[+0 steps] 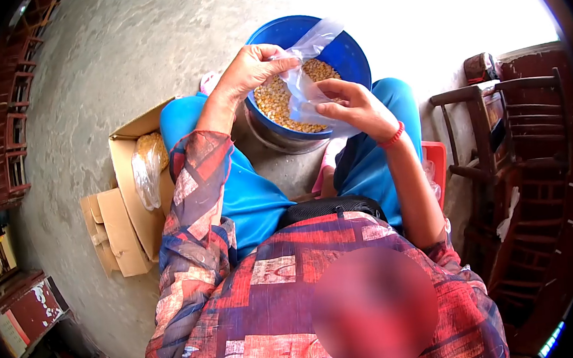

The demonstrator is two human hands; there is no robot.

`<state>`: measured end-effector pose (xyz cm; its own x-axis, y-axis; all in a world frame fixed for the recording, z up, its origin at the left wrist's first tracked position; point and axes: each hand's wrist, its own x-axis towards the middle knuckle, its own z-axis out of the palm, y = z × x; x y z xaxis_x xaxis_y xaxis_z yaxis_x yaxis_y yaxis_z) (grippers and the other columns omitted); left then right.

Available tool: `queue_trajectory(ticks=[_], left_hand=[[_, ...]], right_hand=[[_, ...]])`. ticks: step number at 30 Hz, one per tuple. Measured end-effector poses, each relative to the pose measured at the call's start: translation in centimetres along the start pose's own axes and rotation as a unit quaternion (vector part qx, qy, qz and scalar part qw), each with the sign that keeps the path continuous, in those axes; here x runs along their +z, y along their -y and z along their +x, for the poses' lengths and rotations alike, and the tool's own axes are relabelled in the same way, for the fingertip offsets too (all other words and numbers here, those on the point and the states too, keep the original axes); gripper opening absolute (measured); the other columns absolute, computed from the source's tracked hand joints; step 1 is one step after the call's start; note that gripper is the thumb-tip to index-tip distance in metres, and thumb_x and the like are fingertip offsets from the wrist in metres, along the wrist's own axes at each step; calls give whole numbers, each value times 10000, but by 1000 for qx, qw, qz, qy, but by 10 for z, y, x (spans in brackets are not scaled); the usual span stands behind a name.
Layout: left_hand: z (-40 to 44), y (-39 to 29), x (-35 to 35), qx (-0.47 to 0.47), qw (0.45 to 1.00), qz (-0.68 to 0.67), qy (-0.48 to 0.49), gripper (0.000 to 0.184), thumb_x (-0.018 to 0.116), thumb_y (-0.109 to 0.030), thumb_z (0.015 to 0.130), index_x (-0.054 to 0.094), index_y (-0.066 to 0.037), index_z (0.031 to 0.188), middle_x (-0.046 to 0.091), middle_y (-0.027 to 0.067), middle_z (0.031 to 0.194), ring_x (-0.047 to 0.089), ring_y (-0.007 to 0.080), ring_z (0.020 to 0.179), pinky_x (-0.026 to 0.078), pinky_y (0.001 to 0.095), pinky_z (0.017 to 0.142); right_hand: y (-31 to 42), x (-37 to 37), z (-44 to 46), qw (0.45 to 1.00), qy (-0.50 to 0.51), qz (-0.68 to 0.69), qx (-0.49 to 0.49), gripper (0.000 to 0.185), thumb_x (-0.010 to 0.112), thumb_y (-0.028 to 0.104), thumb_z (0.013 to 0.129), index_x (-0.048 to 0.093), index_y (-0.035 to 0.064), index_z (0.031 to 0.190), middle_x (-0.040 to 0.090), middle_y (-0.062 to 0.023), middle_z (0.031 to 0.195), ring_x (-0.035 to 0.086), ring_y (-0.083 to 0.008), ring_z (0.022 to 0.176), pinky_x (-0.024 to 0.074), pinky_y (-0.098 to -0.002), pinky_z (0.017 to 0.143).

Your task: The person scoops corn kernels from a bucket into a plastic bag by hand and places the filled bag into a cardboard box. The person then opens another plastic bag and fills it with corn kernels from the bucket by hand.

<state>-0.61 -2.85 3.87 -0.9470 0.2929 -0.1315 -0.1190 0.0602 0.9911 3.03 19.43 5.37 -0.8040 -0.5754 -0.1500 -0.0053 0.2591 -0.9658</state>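
A clear plastic bag (301,87) stretches between my two hands above a blue tub (351,59). With thumb and fingers closed, my left hand (251,69) pinches the bag's upper left side. My right hand (362,109), a red band at its wrist, grips the bag lower down, the plastic between thumb and fingers. Loose yellow corn kernels (274,101) lie in the tub, partly covered by the bag and hands. Whether anything is inside the bag I cannot tell. The tub stands between my knees, on a base partly hidden beneath it.
At my left is a cardboard box (144,237) with a filled clear bag (151,166) inside. A red container (436,167) holding clear plastic is beside my right leg. Wooden chairs (530,116) stand farther right. More wooden furniture (17,133) lines the left side of the concrete floor (91,87).
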Motion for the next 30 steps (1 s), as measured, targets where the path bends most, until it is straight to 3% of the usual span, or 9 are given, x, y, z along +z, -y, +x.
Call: queue_trajectory(ticks=[3, 7, 11, 14, 20, 24, 25, 27, 30], left_hand=[[0, -4, 3, -4, 1000, -4, 4, 186, 695, -259, 761, 667, -77, 733, 567, -37, 593, 400, 22, 469, 311, 184, 436], [4, 2, 1, -23, 997, -74, -21, 158, 702, -218, 754, 651, -76, 802, 567, -43, 639, 427, 29, 499, 335, 182, 454], [6, 6, -2, 46, 986, -111, -118, 220, 684, -177, 767, 600, -80, 946, 546, -39, 653, 447, 35, 511, 344, 182, 462], [5, 7, -8, 0, 996, -62, -63, 152, 680, -220, 776, 601, -94, 808, 531, -41, 633, 456, 34, 524, 359, 189, 472], [5, 8, 12, -63, 992, -24, 108, 277, 681, -314, 773, 627, -68, 888, 581, -16, 703, 521, 48, 605, 425, 190, 536], [7, 14, 20, -65, 983, 8, 170, 248, 675, -279, 778, 646, -66, 901, 610, -9, 744, 551, 68, 672, 459, 215, 584], [8, 15, 20, -62, 980, 3, 188, 226, 672, -268, 780, 653, -67, 880, 611, -13, 736, 552, 68, 672, 460, 215, 587], [8, 17, 20, -58, 982, -4, 178, 185, 672, -226, 780, 658, -53, 842, 604, -14, 710, 539, 61, 652, 445, 214, 565], [8, 19, 18, -33, 987, -45, 151, 165, 679, -183, 779, 644, -25, 809, 587, -17, 690, 507, 48, 619, 406, 205, 553]], right_hand=[[5, 10, 8, 1000, 13, 8, 4, 336, 623, 206, 819, 575, -35, 1047, 599, -38, 912, 535, -82, 845, 433, -221, 776], [-1, 19, 15, 998, -40, 41, 9, 211, 614, 186, 831, 634, -20, 873, 592, 12, 730, 522, -51, 698, 433, -201, 659], [-6, 12, 10, 986, -130, 106, 10, 192, 659, 174, 792, 583, 23, 702, 509, 40, 618, 435, -30, 594, 364, -196, 528], [-12, 4, 12, 982, -155, 105, 11, 229, 680, 175, 777, 539, 47, 650, 461, 54, 591, 394, -24, 578, 329, -198, 502], [-21, 15, 16, 986, -155, 65, 5, 368, 695, 165, 758, 427, 90, 517, 371, 83, 530, 322, -16, 523, 274, -205, 448], [-28, 25, 19, 986, -135, 50, -80, 161, 682, 174, 771, 610, 30, 778, 504, 60, 615, 476, -40, 581, 394, -209, 510], [-17, 18, 12, 966, -111, -208, -104, 176, 669, 182, 782, 630, 21, 842, 588, 35, 699, 540, -56, 654, 438, -214, 564], [-49, 15, 9, 976, -64, 209, 15, 206, 635, 184, 805, 629, 6, 908, 623, 17, 818, 556, -87, 712, 455, -239, 605], [-51, 12, 6, 972, -90, 213, -35, 203, 605, 172, 821, 629, 3, 930, 629, 8, 846, 551, -88, 713, 459, -236, 625]])
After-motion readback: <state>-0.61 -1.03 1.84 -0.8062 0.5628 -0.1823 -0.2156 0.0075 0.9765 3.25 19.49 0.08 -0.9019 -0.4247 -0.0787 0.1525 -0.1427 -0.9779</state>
